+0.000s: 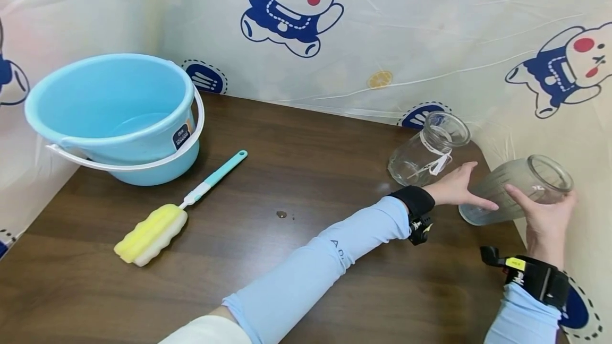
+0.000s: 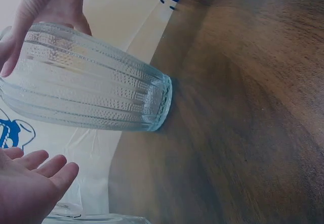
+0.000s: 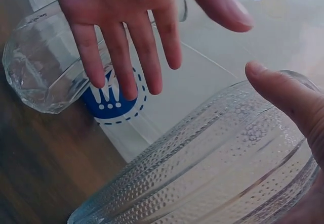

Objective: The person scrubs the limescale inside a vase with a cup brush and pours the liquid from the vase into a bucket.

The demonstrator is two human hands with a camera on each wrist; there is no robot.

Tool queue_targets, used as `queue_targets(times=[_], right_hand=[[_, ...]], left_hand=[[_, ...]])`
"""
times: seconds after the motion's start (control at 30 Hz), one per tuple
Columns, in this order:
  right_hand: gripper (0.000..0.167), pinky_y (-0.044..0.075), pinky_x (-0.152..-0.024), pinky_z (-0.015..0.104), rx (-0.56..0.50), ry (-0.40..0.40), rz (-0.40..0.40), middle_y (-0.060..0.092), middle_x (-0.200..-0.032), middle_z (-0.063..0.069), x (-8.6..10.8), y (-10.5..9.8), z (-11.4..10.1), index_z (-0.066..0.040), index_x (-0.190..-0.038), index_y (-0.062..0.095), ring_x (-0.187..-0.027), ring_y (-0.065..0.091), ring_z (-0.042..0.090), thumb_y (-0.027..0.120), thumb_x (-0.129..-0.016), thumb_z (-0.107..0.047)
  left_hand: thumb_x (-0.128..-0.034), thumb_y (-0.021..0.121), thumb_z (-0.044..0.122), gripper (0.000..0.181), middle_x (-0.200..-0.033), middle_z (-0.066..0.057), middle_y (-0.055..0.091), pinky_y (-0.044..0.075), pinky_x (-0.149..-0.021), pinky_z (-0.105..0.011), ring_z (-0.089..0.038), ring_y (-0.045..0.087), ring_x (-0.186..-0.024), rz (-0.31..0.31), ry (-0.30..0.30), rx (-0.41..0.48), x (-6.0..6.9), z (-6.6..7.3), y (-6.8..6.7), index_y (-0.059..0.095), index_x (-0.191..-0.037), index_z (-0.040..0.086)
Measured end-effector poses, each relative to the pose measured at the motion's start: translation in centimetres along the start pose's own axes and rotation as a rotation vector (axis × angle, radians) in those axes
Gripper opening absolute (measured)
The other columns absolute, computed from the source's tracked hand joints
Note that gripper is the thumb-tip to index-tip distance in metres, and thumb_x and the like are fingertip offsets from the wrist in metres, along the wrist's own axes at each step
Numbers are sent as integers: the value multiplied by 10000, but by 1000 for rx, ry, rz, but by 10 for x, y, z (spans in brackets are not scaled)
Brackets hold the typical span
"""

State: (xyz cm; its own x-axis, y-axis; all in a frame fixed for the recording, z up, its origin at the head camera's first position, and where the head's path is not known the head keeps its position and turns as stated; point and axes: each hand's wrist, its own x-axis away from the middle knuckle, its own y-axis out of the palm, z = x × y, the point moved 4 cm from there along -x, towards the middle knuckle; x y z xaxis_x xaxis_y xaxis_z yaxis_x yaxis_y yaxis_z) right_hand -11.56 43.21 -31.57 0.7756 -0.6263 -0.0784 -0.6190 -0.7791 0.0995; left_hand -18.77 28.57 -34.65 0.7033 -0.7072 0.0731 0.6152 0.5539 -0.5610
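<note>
A ribbed, textured glass vase (image 1: pixel 509 187) stands at the table's right end; in the left wrist view the vase (image 2: pixel 96 82) shows its dotted surface. The right hand (image 1: pixel 550 222) grips it near the neck, thumb on the near side; the right thumb (image 3: pixel 288 95) lies along the glass in the right wrist view. The left hand (image 1: pixel 456 187) is spread between the vase and a second clear jar (image 1: pixel 413 161) with a white bow. Its fingers (image 3: pixel 119 47) are straight and apart from the vase, holding nothing.
A light blue bucket (image 1: pixel 110 142) with a white handle stands at the table's back left. A yellow and white sponge brush (image 1: pixel 153 232) with a teal handle lies in front of it. A small wet spot (image 1: pixel 281 214) marks the middle of the table. Patterned sheeting hangs behind.
</note>
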Motion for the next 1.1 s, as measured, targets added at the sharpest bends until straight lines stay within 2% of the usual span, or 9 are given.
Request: queue_targets(times=[0.1, 0.33, 0.47, 0.6, 0.7, 0.83, 0.97, 1.1], right_hand=[[977, 315, -1014, 227, -2, 18, 16, 201, -1411, -40, 0, 0, 0, -222, -1337, 197, -1314, 161, 80, 680, -617, 228], [965, 251, -1034, 180, 113, 54, 158, 255, -1400, -45, 1, -4, 1, -204, -1343, 250, -1286, 228, 74, 764, -598, 131], [957, 271, -1018, 167, 146, 54, 182, 283, -1384, -44, 5, -5, 1, -191, -1344, 280, -1271, 253, 77, 778, -588, 118], [923, 295, -1008, 177, 85, -1, 169, 318, -1375, -10, 10, -4, -3, -164, -1332, 327, -1269, 282, 107, 752, -583, 167], [887, 244, -1050, 219, 69, -69, 144, 322, -1394, 20, 16, 0, -9, -150, -1336, 350, -1299, 258, 160, 733, -605, 175], [844, 152, -1092, 302, 99, -151, 102, 316, -1411, 43, 25, 7, -18, -147, -1340, 382, -1327, 211, 190, 714, -632, 174], [811, 179, -1087, 362, 85, -198, 67, 343, -1392, 71, 33, 13, -29, -133, -1318, 427, -1309, 262, 226, 692, -630, 205], [803, 204, -1081, 386, 83, -275, 12, 380, -1364, 97, 42, 20, -41, -111, -1298, 465, -1277, 318, 249, 674, -609, 243]], left_hand=[[-757, 689, 454, 933, -1468, 118, 188, 276, -986, -131, 37, 225, -1296, 7, -1, 9, -1, -1, 1, 121, -1454, 203], [-755, 696, 442, 929, -1470, 120, 193, 269, -989, -129, 41, 225, -1295, -14, 18, 14, -1, -2, 4, 130, -1453, 207], [-755, 696, 444, 931, -1471, 127, 181, 273, -994, -141, 39, 219, -1299, -16, 17, 20, -1, -2, 4, 124, -1453, 215], [-748, 703, 442, 939, -1468, 137, 177, 279, -988, -139, 41, 221, -1296, 2, 19, 30, -3, -2, 4, 123, -1452, 222], [-740, 717, 425, 949, -1461, 144, 186, 278, -978, -124, 52, 226, -1289, 23, 40, 55, -3, 0, 1, 125, -1451, 215], [-735, 735, 386, 958, -1451, 151, 202, 275, -965, -104, 70, 236, -1277, 34, 90, 102, -3, 6, -3, 121, -1450, 214], [-721, 761, 321, 974, -1452, 150, 207, 268, -947, -82, 59, 253, -1273, 30, 162, 160, 0, 15, -8, 123, -1449, 214], [-695, 780, 316, 1008, -1459, 154, 191, 229, -955, -74, 72, 214, -1277, 22, 224, 118, 2, 25, -15, 120, -1450, 211]])
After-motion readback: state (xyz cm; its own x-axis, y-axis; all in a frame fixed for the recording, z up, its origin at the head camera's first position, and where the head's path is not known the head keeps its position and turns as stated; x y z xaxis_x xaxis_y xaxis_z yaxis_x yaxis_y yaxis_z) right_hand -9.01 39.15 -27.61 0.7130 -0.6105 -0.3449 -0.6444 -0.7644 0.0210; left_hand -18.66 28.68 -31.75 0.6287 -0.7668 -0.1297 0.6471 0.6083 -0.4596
